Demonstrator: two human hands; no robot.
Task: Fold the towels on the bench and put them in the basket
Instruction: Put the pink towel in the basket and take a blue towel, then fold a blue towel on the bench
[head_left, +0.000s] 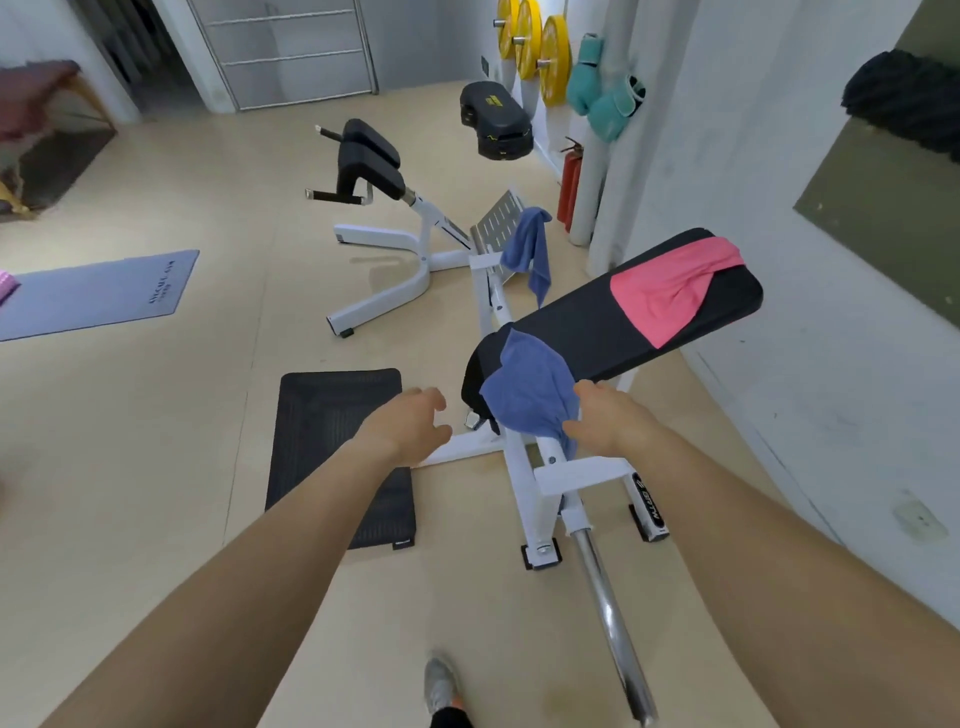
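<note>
From where I am standing, a slanted black padded bench (597, 332) on a white steel frame is filling the middle of the room. A crumpled blue terry towel (524, 389) is hanging over its lower end, with the tail drooping down past the frame. A pink towel (670, 291) is lying across the upper end, and a second blue towel (530, 249) is dangling from a perforated metal footplate (498, 218) beyond. The basket is not showing anywhere.

The right hand (610, 418) is touching the near edge of the blue terry towel, thumb above the cloth and fingers below. The cloth is hiding the fingertips, so I cannot tell whether it is pinching the edge or only resting against it. The left hand (410, 421) is hovering just left of the bench end, above the black ribbed floor mat (337, 441), its fingers loosely spread and holding nothing.

This looks like the pick-up of the first towel. To do it well, each hand should be taking a separate corner, not a bunched handful. The lift should be going straight up so the tail is not catching on the frame. A shake would flatten it, and the bare stretch of pad between the two towels could serve for folding.
</note>
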